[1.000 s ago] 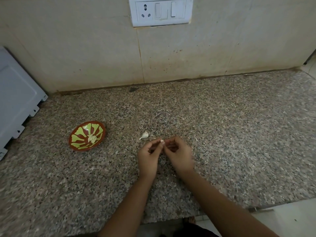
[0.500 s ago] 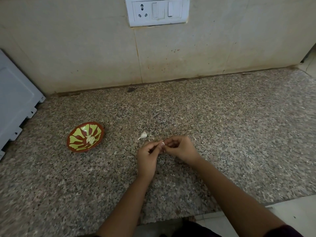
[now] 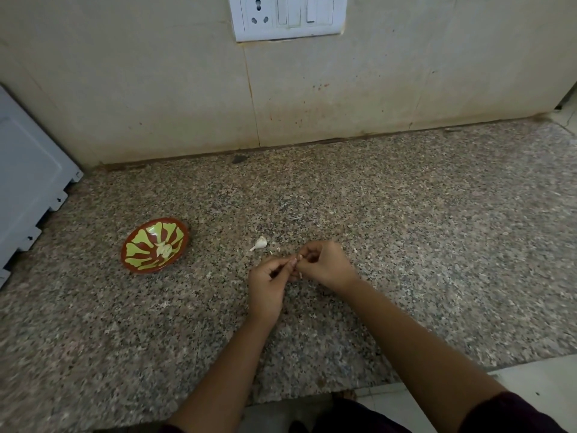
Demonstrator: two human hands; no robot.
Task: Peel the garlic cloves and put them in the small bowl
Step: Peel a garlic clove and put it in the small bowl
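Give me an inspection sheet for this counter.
Surface: speckled granite counter.
Job's things: bowl with peeled garlic inside; one clove loose on the counter.
Clutter: skin flecks beside the clove.
Hands: left hand and right hand together pinch a small white piece, mostly hidden.
Cables: nothing seen.
Surroundings: stained wall, socket plate, white panel at left.

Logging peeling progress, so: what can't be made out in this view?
Head view:
The held clove, between left hand and right hand: fingers hide most; peeled or not, unclear.
The bowl cloves in the bowl: too small to count.
The white panel, left: cut off by frame edge.
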